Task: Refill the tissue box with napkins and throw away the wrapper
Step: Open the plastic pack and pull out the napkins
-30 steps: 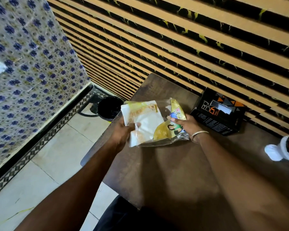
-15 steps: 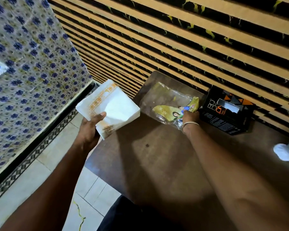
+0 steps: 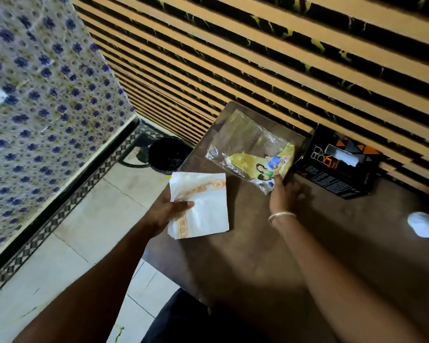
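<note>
Worktop point(image 3: 253, 256): dark brown wood, against slatted wall | wrapper point(image 3: 252, 151): empty, lying flat at far end | tissue box point(image 3: 337, 164): black, just right of wrapper | white object point(image 3: 425, 224): right edge, cut off | floor point(image 3: 89, 224): pale tiles, black bin point(image 3: 167, 154) standing at worktop's far-left corner

On the table point(image 3: 258, 256), a wrapper point(image 3: 252, 154) lies left of a tissue box point(image 3: 332, 169) set against the wall point(image 3: 258, 58); a napkin stack point(image 3: 203, 206) overhangs the table's left edge, a bin point(image 3: 167, 154) on the floor point(image 3: 89, 231) beyond.
</note>
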